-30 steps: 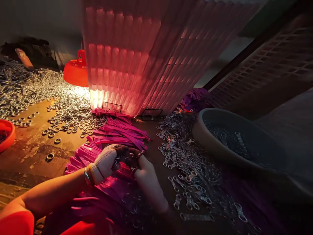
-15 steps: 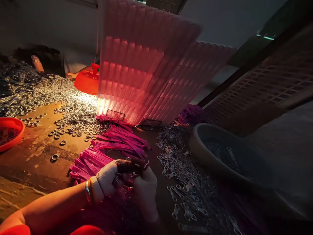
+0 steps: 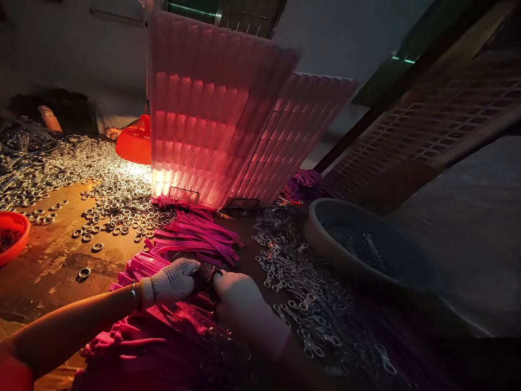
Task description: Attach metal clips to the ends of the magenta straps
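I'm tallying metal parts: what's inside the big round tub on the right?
Small metal pieces lie in the tub. Whatever is beneath them is covered, and deep shadow hides much of its right side.

Strips [image 3: 142, 345]: magenta, heaped below gloved left hand [image 3: 173, 279] and right hand [image 3: 242, 298]; dark area between hands unclear.
Lamp [image 3: 134, 145]: red, lit, above metal rings [image 3: 122, 203].
Tub [image 3: 315, 228]: grey, beside metal links [image 3: 280, 266].

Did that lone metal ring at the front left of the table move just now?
No. The lone ring lies in the same spot against the worn patches of the tabletop; only the camera's view has shifted.
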A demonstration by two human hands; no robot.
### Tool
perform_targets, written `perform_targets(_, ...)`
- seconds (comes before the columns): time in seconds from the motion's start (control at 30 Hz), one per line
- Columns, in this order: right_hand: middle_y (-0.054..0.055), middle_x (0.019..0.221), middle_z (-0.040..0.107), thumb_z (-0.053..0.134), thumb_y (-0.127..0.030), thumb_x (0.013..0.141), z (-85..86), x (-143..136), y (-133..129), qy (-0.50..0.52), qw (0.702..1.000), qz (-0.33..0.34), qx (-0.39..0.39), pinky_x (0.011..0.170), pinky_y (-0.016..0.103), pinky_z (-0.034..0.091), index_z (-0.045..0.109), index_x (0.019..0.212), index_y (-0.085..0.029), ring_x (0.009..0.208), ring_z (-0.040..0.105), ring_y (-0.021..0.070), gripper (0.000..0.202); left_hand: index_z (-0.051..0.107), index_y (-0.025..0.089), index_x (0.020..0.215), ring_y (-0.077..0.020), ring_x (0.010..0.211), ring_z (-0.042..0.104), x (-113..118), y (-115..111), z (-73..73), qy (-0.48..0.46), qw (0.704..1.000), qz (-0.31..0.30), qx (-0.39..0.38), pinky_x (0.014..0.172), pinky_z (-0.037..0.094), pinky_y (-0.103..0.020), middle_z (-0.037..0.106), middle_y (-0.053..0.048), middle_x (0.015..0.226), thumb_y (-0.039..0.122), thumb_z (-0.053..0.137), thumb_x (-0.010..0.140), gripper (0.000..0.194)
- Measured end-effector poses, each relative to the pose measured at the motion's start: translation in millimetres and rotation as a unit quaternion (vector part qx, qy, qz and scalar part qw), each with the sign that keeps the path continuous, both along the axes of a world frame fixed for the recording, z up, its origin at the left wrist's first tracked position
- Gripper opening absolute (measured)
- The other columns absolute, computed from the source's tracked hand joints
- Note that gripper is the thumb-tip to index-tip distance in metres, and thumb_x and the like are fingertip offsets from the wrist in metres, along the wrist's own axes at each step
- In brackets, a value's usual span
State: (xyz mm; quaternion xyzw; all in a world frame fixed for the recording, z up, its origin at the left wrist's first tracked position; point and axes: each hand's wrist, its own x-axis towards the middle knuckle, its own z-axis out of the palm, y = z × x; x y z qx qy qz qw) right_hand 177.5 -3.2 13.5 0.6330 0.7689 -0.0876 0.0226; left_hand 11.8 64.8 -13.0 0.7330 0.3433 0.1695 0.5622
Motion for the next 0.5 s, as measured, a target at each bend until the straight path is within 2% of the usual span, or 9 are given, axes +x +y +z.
perform_targets(0.1,0.009,0.081,0.073,0.058,-0.019,0.073,3.1,10,0,0.05,0.998,0.012,-0.023,0.057,0.028,0.03,0.068,0.079,-0.018,0.071,0.063,0.0209,0.011,0.052,0.016,0.054,-0.0089,0.047,0.04,8,4,0.4,0.0,0.999,-0.03,0.036,0.045,0.025,-0.022,0.05,0.001,0.051,0.011,0.052,0.071,0.018)
perform_targets(0.17,0.006,0.079,0.073,0.056,-0.019,0.075,0.8,17,-2,0.08,0.996,0.018,-0.031,0.056,0.027,0.027,0.067,0.074,-0.019,0.069,0.062,0.0193,0.01,0.055,0.016,0.057,-0.0092,0.045,0.04,14,8,-1.0,0.006,0.999,-0.049,0.003,0.044,0.024,-0.022,0.051,0.001,0.05,0.012,0.052,0.074,0.018)
perform_targets(0.23,0.009,0.083,0.073,0.058,-0.016,0.07,-5.9,22,-4,0.055,0.998,0.01,-0.016,0.057,0.028,0.027,0.068,0.078,-0.018,0.071,0.062,0.0205,0.013,0.057,0.016,0.058,-0.0091,0.043,0.04,22,14,-4.1,0.011,0.998,-0.051,-0.03,0.042,0.024,-0.022,0.051,0.001,0.049,0.013,0.052,0.074,0.017)
perform_targets(0.33,0.015,0.088,0.072,0.057,-0.01,0.066,-21.2,29,-7,0.01,0.999,-0.046,0.003,0.059,0.03,0.028,0.069,0.087,-0.013,0.074,0.063,0.0228,0.024,0.057,0.016,0.058,-0.0087,0.044,0.039,36,22,-10.9,0.002,0.996,-0.044,-0.074,0.042,0.024,-0.022,0.051,0.001,0.052,0.015,0.054,0.072,0.014)
perform_targets(0.4,0.012,0.083,0.072,0.053,-0.009,0.072,-31.6,37,-8,0.068,0.993,-0.098,-0.015,0.059,0.029,0.029,0.069,0.085,-0.015,0.071,0.063,0.0203,0.022,0.055,0.017,0.056,-0.0088,0.043,0.038,48,25,-15.5,-0.004,0.99,-0.044,-0.13,0.041,0.024,-0.022,0.048,0.001,0.049,0.015,0.054,0.072,0.016)
perform_targets(0.5,0.006,0.075,0.072,0.053,-0.015,0.078,-44.7,54,-10,0.202,0.965,-0.164,-0.023,0.058,0.025,0.031,0.068,0.074,-0.018,0.067,0.06,0.0171,0.016,0.051,0.018,0.051,-0.0081,0.036,0.032,67,26,-19.7,-0.01,0.968,-0.041,-0.246,0.038,0.02,-0.022,0.041,0.003,0.041,0.018,0.055,0.072,0.021)
